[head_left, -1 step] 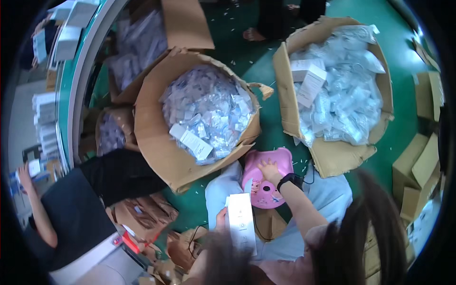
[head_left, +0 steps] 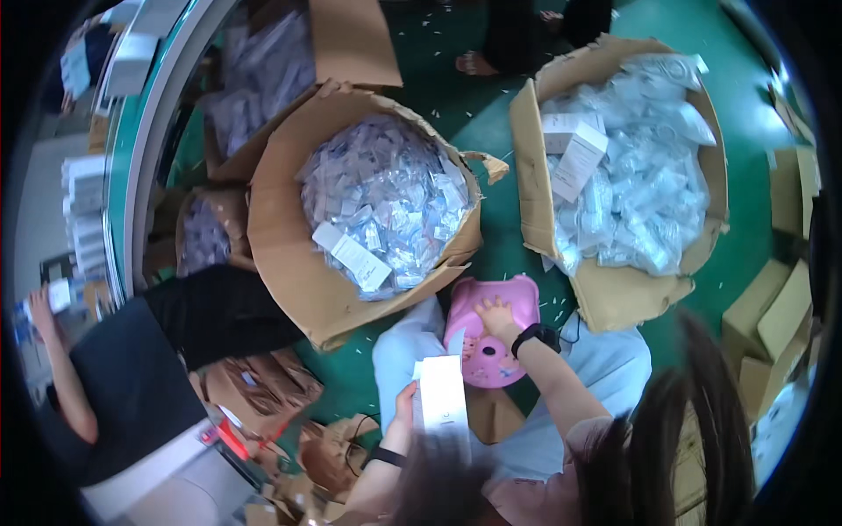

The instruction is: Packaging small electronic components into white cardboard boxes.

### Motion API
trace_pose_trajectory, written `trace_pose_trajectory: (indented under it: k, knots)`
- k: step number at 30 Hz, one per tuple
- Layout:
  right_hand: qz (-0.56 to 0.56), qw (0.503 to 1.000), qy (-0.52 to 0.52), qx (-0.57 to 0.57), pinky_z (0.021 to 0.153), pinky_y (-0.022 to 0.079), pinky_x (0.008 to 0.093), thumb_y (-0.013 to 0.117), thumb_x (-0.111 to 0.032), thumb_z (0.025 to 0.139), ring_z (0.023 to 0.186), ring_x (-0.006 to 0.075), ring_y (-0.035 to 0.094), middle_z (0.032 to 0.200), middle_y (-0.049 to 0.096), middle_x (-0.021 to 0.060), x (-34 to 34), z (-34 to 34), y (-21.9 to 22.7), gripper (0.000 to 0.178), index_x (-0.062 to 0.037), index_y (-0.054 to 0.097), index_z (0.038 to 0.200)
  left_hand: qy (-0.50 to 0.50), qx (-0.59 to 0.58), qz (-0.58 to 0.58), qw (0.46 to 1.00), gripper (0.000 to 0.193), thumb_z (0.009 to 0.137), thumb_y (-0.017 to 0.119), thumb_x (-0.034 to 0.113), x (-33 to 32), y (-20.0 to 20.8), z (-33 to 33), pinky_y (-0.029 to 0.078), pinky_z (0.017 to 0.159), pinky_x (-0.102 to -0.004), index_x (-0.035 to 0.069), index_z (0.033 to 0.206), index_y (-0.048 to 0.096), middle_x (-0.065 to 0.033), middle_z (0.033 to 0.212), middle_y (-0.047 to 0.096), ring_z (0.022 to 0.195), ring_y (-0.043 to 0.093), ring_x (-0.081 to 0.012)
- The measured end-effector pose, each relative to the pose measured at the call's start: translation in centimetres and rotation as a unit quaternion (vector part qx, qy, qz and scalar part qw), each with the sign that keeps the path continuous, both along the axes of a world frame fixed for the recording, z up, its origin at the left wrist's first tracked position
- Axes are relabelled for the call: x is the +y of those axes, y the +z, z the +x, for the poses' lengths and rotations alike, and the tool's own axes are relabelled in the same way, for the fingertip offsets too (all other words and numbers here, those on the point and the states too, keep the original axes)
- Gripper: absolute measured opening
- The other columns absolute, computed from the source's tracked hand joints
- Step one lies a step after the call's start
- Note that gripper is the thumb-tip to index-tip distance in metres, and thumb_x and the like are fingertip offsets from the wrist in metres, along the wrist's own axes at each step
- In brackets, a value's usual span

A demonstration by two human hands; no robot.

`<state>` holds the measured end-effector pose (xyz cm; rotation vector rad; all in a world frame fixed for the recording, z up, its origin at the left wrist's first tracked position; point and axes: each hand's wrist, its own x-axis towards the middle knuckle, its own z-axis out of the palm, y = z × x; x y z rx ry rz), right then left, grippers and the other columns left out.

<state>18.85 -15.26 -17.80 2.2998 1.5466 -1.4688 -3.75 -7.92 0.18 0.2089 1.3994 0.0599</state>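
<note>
My left hand [head_left: 405,407] is closed around the side of a white carton [head_left: 441,399], tall and narrow, held upright over my lap with a flap raised at its top. Dark hair hides the carton's lower end. My right hand [head_left: 498,317] rests with spread fingers on a pink plastic stool [head_left: 519,294] between my knees. The stool has cartoon prints and a round dark hole. Ahead on the left, a large cardboard box [head_left: 285,254] holds many small clear packets [head_left: 395,188], with a white carton [head_left: 351,256] lying on them.
Another open cardboard box [head_left: 531,188], ahead on the right, holds clear bagged items [head_left: 653,175] and two white cartons [head_left: 579,162]. A co-worker's arm [head_left: 68,377] is at left. Brown paper [head_left: 338,456] lies near my left knee. Empty cardboard boxes [head_left: 767,316] stand far right.
The white carton in my left hand has turned slightly and shifted a little. More of my left forearm and its dark wristband shows. My right hand stays on the pink stool.
</note>
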Motion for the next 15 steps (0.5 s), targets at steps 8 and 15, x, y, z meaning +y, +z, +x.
trace_pose_trajectory:
  k: [8,15]
  knots:
    - [-0.024,0.997,0.074,-0.019,0.071,0.047,0.0476,0.079,-0.033,0.053,0.085,0.0381,0.056,0.102,0.048,0.0188,-11.0,-1.1,-1.5,0.075,-0.006,0.039,0.11,0.108,-0.213,0.039,0.97,0.056,0.078,0.052,0.037,-0.7,2.0,6.3,0.04,0.088,-0.0373,-0.001,0.118,0.045,-0.0155,0.111,0.055,0.099,0.053,-0.03]
    - [0.05,0.991,0.125,0.0,0.066,0.048,0.0503,0.079,-0.035,0.051,0.079,0.0396,0.058,0.096,0.048,0.0238,-11.7,-0.6,-2.8,0.076,0.0004,0.038,0.105,0.055,-0.133,-0.021,0.989,0.053,0.079,0.052,0.034,-1.5,-5.8,4.8,0.04,0.089,-0.0383,-0.001,0.118,0.046,-0.016,0.112,0.054,0.1,0.053,-0.0305]
